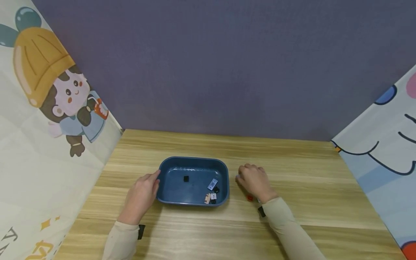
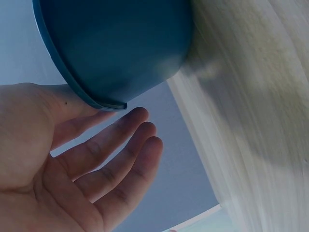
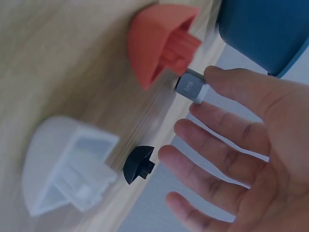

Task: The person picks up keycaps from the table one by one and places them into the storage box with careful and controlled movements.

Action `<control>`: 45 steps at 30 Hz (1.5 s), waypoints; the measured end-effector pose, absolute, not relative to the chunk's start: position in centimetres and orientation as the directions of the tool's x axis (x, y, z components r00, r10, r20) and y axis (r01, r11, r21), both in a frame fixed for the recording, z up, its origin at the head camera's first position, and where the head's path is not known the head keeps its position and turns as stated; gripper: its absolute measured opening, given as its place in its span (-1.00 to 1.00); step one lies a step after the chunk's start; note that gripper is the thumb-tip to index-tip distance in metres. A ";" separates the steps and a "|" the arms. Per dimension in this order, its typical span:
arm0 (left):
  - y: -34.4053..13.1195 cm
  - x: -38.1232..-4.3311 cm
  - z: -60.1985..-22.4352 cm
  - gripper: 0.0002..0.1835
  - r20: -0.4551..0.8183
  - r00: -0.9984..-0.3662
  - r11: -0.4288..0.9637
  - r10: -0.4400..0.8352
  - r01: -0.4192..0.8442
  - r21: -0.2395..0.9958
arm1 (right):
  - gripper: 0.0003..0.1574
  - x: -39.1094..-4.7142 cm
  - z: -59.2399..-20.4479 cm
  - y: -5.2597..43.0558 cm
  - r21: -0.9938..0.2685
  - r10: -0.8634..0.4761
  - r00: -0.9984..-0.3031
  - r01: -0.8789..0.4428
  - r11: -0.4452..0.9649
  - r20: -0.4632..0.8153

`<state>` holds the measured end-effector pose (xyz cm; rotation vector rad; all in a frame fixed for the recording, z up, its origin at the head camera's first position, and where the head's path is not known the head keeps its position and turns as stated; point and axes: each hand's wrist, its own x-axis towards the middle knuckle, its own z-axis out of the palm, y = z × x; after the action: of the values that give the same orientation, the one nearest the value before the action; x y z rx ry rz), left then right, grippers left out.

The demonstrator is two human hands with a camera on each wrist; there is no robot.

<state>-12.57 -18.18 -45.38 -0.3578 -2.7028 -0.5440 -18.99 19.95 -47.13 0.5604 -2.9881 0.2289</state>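
Note:
My right hand (image 1: 255,183) is just above the table, right of the tray. In the right wrist view its thumb and index finger pinch a small grey keycap (image 3: 190,86) marked "Ins"; the other fingers are spread. Near it lie an orange-red keycap (image 3: 152,41), a white keycap (image 3: 70,166) and a black keycap (image 3: 139,163). My left hand (image 1: 140,195) touches the left rim of the blue tray (image 1: 193,204) with its index finger and thumb fairly straight. The tray's rim hides those fingertips in the left wrist view.
Inside the tray are a lone black keycap (image 1: 186,178) and, at the right end, a long blue-grey keycap (image 1: 212,184), a white keycap (image 1: 213,196), a beige keycap (image 1: 207,198) and more black ones. A dark wall panel (image 1: 208,72) stands behind the wooden table (image 1: 292,159).

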 end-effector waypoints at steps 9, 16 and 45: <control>-18.1 -12.5 -45.3 -0.65 0.397 -0.903 0.896 0.166 0.306 0.322 | -0.85 -18.5 -46.5 19.8 -0.129 -0.361 -0.925 -0.374 0.918 0.117; -18.1 -12.4 -45.1 -0.65 0.373 -0.913 0.896 0.163 0.296 0.331 | -0.82 -17.3 -44.3 19.4 -0.119 -0.395 -0.897 -0.422 0.899 0.199; -18.2 -12.4 -45.2 -0.64 0.368 -0.914 0.894 0.169 0.299 0.333 | -0.68 -13.6 -39.1 15.8 -0.126 -0.570 -0.755 -0.632 0.765 0.324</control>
<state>-12.44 -18.23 -45.22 -0.3477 -2.7287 -0.5541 -13.57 15.79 -39.14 0.9366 -2.6943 0.3324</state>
